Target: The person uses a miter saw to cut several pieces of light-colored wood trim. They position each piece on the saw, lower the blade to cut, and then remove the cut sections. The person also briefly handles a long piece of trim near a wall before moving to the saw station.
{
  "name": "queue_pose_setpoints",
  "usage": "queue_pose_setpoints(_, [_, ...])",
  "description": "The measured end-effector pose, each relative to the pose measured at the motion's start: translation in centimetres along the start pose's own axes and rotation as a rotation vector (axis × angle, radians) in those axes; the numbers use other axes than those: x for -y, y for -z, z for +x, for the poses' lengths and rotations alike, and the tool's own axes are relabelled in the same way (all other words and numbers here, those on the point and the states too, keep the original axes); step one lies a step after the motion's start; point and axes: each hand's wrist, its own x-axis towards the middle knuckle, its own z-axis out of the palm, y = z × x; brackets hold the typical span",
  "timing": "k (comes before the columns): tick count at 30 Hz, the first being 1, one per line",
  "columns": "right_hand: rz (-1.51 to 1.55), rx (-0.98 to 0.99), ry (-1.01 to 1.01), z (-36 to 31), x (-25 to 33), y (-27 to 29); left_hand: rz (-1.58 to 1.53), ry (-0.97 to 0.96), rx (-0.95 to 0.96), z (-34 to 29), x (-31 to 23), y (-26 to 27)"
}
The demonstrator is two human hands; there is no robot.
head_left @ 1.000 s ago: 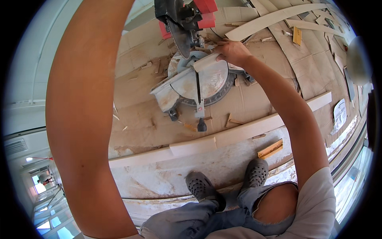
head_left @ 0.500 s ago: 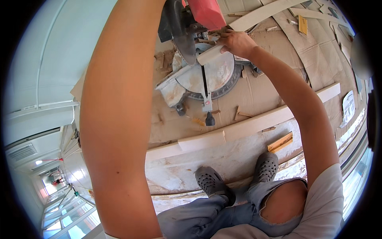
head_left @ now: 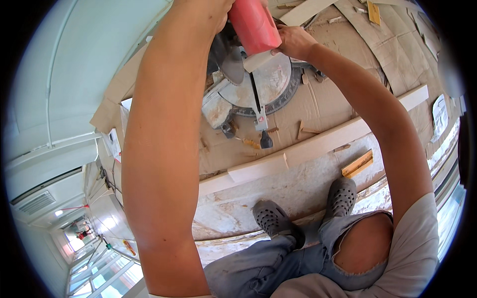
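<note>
My right hand (head_left: 296, 42) has its fingers clamped on the right end of the pale wood strip (head_left: 258, 61), which lies toward the far edge of the saw base (head_left: 274, 85), its left end near the blade (head_left: 232, 68). My left hand (head_left: 222, 15) is beside the red housing (head_left: 256, 30), too cut off to tell how its fingers sit. I'd press the strip flat, guard against twisting, and keep both sets of fingers well clear of the teeth.

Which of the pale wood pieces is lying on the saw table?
The short piece at the right hand; the others, such as the long board before the shoes, lie off the saw.
</note>
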Motion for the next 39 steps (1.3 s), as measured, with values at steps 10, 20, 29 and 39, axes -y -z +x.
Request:
queue_pose_setpoints(10, [-0.029,-0.008,0.023,1.0,0.8,-0.1,-0.010,-0.092,-0.053,-0.8,0.5,0.5])
queue_pose_setpoints(20, [-0.044,-0.015,0.005,0.8,1.3,0.3,-0.166,0.002,-0.011,0.1,0.5,0.6])
queue_pose_setpoints(29, [-0.044,-0.044,-0.036,-0.1,0.7,-0.4,-0.333,0.078,0.081,3.2,1.8,0.5])
queue_pose_setpoints(39, [-0.101,0.016,-0.051,-1.3,0.5,0.2,-0.330,0.122,0.086,2.1,2.3,-0.6])
